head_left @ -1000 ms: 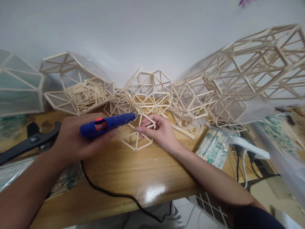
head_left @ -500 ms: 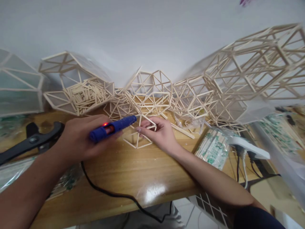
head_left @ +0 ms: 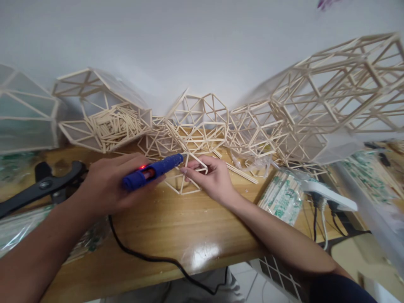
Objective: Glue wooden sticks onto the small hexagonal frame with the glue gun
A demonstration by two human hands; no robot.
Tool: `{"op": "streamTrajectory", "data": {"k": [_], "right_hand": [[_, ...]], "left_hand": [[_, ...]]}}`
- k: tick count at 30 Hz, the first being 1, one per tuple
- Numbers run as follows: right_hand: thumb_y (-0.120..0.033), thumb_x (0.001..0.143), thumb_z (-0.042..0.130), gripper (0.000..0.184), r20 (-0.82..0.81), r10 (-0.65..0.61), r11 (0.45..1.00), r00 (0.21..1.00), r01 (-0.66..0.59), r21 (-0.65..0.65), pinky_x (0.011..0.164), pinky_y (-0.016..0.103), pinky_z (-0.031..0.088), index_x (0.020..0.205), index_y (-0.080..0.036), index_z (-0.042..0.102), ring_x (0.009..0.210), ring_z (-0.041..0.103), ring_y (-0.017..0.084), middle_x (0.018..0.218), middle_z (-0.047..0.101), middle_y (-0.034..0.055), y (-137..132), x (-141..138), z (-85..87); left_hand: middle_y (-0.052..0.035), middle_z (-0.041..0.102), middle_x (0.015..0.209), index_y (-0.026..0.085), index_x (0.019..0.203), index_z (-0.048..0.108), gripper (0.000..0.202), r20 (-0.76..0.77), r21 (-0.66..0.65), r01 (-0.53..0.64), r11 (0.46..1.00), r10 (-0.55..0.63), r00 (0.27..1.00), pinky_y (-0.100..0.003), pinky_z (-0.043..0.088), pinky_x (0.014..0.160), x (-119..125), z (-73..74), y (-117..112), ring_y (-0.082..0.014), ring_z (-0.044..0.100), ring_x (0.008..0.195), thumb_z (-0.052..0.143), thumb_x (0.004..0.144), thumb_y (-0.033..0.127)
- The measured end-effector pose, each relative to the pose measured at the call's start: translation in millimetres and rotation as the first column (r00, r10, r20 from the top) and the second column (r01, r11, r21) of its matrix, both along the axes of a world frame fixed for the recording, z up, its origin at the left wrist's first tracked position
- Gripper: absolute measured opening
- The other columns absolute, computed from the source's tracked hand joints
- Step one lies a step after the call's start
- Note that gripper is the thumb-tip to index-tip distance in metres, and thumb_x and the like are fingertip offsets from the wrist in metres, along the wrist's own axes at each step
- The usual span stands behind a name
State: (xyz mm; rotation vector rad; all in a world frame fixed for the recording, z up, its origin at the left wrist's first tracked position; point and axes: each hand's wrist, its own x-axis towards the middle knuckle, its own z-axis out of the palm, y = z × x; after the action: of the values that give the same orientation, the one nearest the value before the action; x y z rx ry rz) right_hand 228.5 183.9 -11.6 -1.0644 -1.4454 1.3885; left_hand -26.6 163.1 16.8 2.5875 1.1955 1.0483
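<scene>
A blue hot glue gun (head_left: 153, 171) with a lit red light is gripped in my left hand (head_left: 110, 183), its nozzle pointing right. The tip lies at or very near a joint of a small frame of wooden sticks (head_left: 181, 192); whether it touches I cannot tell. My right hand (head_left: 213, 174) pinches this frame between thumb and fingers from the right side. Part of the frame is hidden behind my fingers. A black cord (head_left: 151, 257) runs from below my left hand across the table's front edge.
Stick lattices (head_left: 205, 109) line the wall, with a larger one (head_left: 341, 84) at right. Cut sticks (head_left: 116, 126) fill a frame at left. Black-handled cutters (head_left: 41, 185) lie left. A stick packet (head_left: 280, 195) and white power strip (head_left: 330, 195) sit right on the wooden table (head_left: 170, 223).
The glue gun in my left hand has shifted slightly to the right, its tip closer in on the frame's joint. My right hand stays nearly still on the frame.
</scene>
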Motion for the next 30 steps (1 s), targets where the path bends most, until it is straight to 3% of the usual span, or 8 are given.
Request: {"op": "streamTrajectory", "data": {"k": [9, 15, 17, 22, 30], "right_hand": [[-0.041, 0.08, 0.09, 0.026, 0.013, -0.004, 1.0, 1.0, 0.004, 0.004, 0.063, 0.027, 0.057, 0.082, -0.02, 0.077, 0.063, 0.071, 0.015, 0.07, 0.075, 0.0007, 0, 0, 0.1], [-0.047, 0.074, 0.094, 0.032, 0.019, -0.009, 1.0, 1.0, 0.01, -0.018, 0.061, 0.027, 0.056, 0.079, -0.02, 0.077, 0.061, 0.07, 0.016, 0.067, 0.074, 0.0002, 1, -1, -1.1], [-0.047, 0.075, 0.093, 0.032, 0.025, -0.011, 1.0, 1.0, 0.012, -0.013, 0.06, 0.027, 0.055, 0.08, -0.02, 0.078, 0.06, 0.069, 0.015, 0.067, 0.074, 0.0004, 1, -1, -1.5], [-0.043, 0.079, 0.09, 0.025, 0.087, -0.054, 0.997, 0.995, 0.049, 0.057, 0.059, 0.027, 0.05, 0.081, -0.02, 0.079, 0.062, 0.067, 0.015, 0.069, 0.074, 0.0013, 1, 1, -2.5], [-0.037, 0.085, 0.085, 0.017, 0.162, -0.083, 0.981, 0.983, 0.052, 0.187, 0.061, 0.027, 0.049, 0.084, -0.021, 0.08, 0.066, 0.066, 0.015, 0.077, 0.077, 0.0022, -3, 1, -3.2]], "left_hand": [[0.0032, 0.073, 0.077, 0.023, 0.094, 0.069, 0.01, -0.013, -0.022, -0.013, 1.0, 0.013, 1.0, -0.021, 0.044, 0.054, 1, -0.9, -1, -0.0098, 0.066, 0.061, 0.065, 0.097, 0.032], [0.01, 0.054, 0.058, 0.024, 0.081, 0.065, 0.013, 0.194, -0.092, -0.07, 0.993, 0.087, 0.977, -0.02, 0.037, 0.047, 6, 7.4, -5, -0.0063, 0.047, 0.047, 0.07, 0.093, 0.026], [0.0101, 0.052, 0.056, 0.024, 0.08, 0.065, 0.015, 0.197, -0.086, -0.06, 0.995, 0.076, 0.977, -0.02, 0.036, 0.045, 5, 8.4, -4, -0.0063, 0.045, 0.045, 0.071, 0.093, 0.027], [0.0054, 0.067, 0.067, 0.024, 0.083, 0.065, 0.012, 0.063, -0.029, 0.033, 0.999, -0.031, 0.997, -0.021, 0.044, 0.05, 1, 5.2, 0, -0.0097, 0.062, 0.055, 0.068, 0.094, 0.029], [0.004, 0.071, 0.069, 0.026, 0.085, 0.066, 0.01, 0.014, 0.017, 0.019, 1.0, -0.019, 1.0, -0.022, 0.044, 0.049, 2, 3.6, 0, -0.0112, 0.065, 0.055, 0.067, 0.094, 0.03]]}}
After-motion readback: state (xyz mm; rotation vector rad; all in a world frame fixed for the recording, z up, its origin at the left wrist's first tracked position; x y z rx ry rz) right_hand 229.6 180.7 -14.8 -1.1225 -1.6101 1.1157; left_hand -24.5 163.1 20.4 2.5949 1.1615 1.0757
